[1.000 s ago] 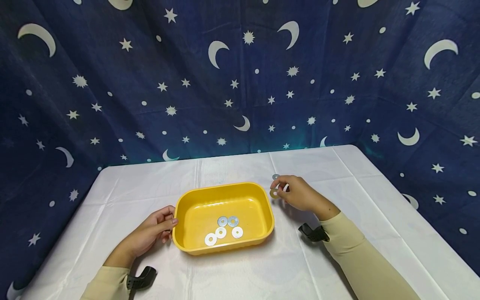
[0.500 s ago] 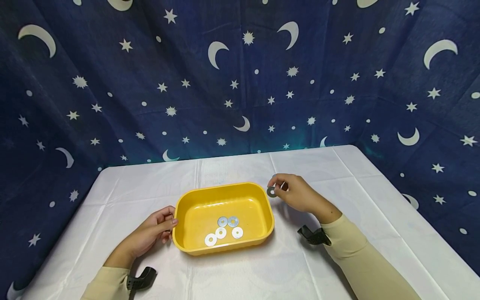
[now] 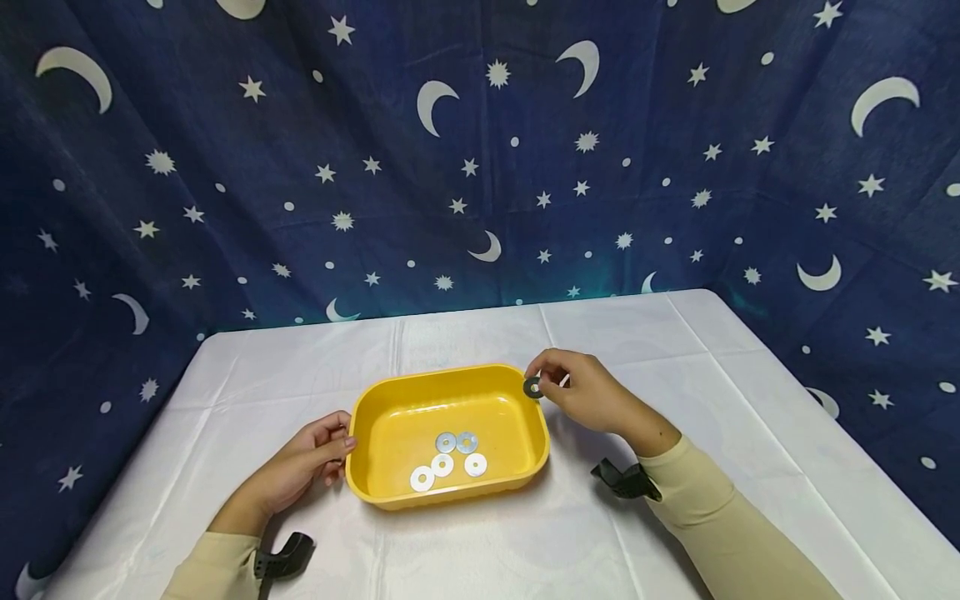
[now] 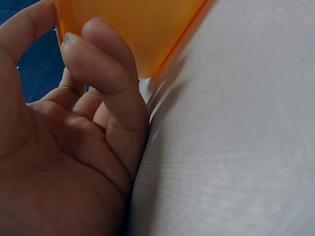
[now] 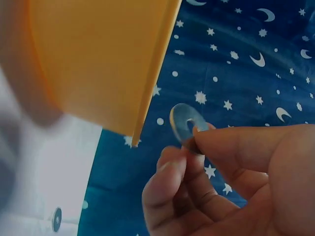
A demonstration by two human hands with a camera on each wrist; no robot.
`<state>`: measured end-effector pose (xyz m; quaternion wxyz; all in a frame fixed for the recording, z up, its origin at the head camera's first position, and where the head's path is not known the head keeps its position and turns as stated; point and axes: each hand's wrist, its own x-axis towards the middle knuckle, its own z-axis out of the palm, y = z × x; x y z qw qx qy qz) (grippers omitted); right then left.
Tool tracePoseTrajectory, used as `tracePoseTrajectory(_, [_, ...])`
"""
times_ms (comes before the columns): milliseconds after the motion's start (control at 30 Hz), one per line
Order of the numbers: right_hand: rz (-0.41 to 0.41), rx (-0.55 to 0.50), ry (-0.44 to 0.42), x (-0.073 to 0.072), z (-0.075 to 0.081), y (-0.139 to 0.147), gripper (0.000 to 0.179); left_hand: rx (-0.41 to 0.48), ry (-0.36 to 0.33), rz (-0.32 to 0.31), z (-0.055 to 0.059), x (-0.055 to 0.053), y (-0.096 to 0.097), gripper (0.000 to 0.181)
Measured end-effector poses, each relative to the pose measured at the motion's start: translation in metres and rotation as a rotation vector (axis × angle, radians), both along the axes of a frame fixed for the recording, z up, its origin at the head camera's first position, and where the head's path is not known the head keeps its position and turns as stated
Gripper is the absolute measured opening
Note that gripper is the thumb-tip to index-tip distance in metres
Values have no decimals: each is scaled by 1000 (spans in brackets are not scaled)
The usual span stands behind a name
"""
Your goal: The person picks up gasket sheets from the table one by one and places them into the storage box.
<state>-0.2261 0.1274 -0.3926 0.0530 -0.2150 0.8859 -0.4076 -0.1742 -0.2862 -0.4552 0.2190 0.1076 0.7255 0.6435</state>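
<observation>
A yellow plastic tray (image 3: 450, 497) stands on the table with several silver washers (image 3: 422, 479) lying flat on its floor. My left hand (image 3: 296, 462) grips the tray's left end, thumb at the rim and the other fingers curled against the outer wall. Between thumb and fingertips, my right hand (image 3: 588, 396) pinches one more washer (image 5: 180, 119), tilted on edge. In the head view this washer overlaps the tray's far right corner; the right wrist view shows it beside the rim, higher than the table.
One washer (image 5: 57, 220) lies on the white tablecloth (image 3: 480, 550), hidden behind my right hand in the head view. A dark blue curtain (image 3: 405, 183) with moons and stars hangs at the table's far edge and sides.
My right hand has moved left with the pinched washer, from beside the tray to its far right corner. The left hand and tray have stayed put.
</observation>
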Motion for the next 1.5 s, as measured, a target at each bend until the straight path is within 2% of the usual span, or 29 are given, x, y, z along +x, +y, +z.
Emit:
tracePoseTrajectory(167, [35, -29, -46, 6, 2, -9, 14, 4, 2, 3, -1, 1, 0, 28])
tracePoseTrajectory(400, [93, -58, -54, 11, 6, -28, 13, -8, -2, 9, 1, 0, 0, 28])
tracePoseTrajectory(600, [90, -91, -103, 19, 6, -44, 14, -1, -9, 8, 1, 0, 0, 27])
tracePoseTrajectory(800, [92, -189, -142, 26, 6, -59, 16, 0, -4, 7, 1, -1, 1, 26])
tracePoseTrajectory(1100, [137, -263, -123, 30, -1, -80, 16, -10, 2, 15, 1, 1, 1, 27])
tracePoseTrajectory(1300, [138, -254, -113, 31, -8, -95, 16, -19, 4, 15, 2, 2, 1, 28])
tracePoseTrajectory(1500, [136, -255, -142, 32, -14, -110, 17, -14, 2, 23, 2, 2, 2, 28])
